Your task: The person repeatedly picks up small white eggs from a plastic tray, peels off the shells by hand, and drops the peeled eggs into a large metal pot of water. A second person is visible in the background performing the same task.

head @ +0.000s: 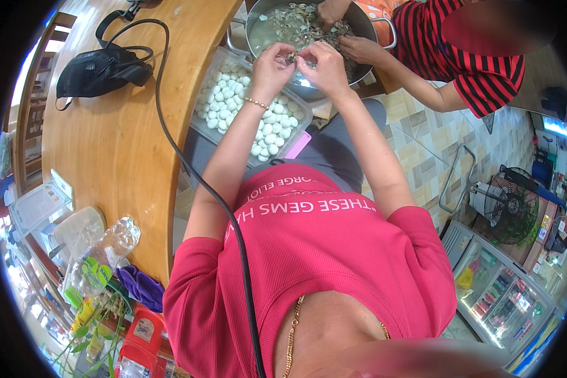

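Observation:
Over the near edge of a large metal pot (pixel 369 28), my left hand (pixel 275 66) and my right hand (pixel 325 66) meet at the fingertips. Pinched between them is a small speckled piece (pixel 291 57), which looks like a quail egg or its shell. Cloudy water and many speckled shell pieces (pixel 290 21) fill the pot. Below my hands, a clear plastic container (pixel 304 105) holds many peeled white eggs (pixel 224 97).
A co-worker's two hands (pixel 359 49) reach into the same pot from the right. A wooden table (pixel 127 132) at left bears a black bag (pixel 101 73), and a black cable (pixel 163 113) crosses it. A pink object (pixel 298 145) shows beside the container.

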A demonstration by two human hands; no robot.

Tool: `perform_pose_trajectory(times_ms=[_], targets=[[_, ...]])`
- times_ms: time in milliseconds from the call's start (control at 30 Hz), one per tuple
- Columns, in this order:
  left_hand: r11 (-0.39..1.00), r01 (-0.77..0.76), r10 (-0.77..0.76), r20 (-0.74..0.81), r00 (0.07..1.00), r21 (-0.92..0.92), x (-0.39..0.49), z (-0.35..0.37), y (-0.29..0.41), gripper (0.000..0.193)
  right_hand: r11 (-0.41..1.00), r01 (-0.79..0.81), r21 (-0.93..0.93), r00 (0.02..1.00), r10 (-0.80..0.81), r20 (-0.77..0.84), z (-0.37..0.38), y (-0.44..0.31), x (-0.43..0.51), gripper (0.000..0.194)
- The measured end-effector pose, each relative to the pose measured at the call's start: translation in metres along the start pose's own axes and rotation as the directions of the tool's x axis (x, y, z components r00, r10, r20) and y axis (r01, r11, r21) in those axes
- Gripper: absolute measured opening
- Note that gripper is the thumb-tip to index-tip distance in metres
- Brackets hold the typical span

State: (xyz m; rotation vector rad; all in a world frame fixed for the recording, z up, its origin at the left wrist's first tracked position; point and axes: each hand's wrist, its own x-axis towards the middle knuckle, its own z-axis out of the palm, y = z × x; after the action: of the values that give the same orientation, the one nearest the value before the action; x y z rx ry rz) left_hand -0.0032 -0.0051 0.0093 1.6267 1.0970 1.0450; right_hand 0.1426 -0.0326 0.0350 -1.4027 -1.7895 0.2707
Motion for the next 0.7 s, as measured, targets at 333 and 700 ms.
perform_pose_trajectory(times_ms=[333,700], targets=[[0.946,-0.164,0.18,-0.03,0.983,0.281,0.0,0.001,0.007,0.023,0.993,0.064,-0.101,0.997,-0.061,0.039,0.0,-0.005,-0.001,0.011],[0.917,0.149,-0.118,0.106,0.987,-0.371,-0.005,-0.002,0.002,0.027,0.938,-0.32,0.132,0.948,0.317,0.039,-0.005,0.024,-0.006,0.012]])
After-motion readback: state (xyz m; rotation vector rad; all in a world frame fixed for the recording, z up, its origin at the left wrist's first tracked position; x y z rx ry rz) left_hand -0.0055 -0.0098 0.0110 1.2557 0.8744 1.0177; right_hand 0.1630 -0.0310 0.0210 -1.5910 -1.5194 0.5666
